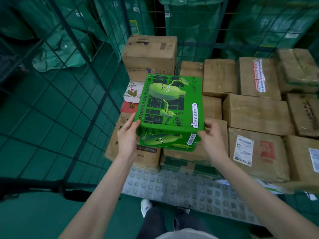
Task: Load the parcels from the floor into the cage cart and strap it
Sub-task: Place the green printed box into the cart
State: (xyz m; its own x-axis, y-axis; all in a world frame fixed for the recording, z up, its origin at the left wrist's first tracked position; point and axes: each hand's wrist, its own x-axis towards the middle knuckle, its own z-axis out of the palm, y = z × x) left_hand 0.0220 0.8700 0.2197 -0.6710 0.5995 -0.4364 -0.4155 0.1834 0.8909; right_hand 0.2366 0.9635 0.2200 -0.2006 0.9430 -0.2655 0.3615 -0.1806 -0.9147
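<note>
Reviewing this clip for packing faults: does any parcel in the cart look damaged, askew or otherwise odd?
Nothing looks damaged or spilled. The brown cartons lie somewhat unevenly, at slightly different angles. The green banana box, held by the left hand and right hand, looks intact.

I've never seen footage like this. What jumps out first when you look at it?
The bright green box with cartoon bananas, in the middle of the view, held by the left hand and right hand at its near corners. Beneath and to the right of it lie plain brown cardboard parcels, packed side by side on the cart's studded metal floor. Green wire mesh walls the left side.
</note>
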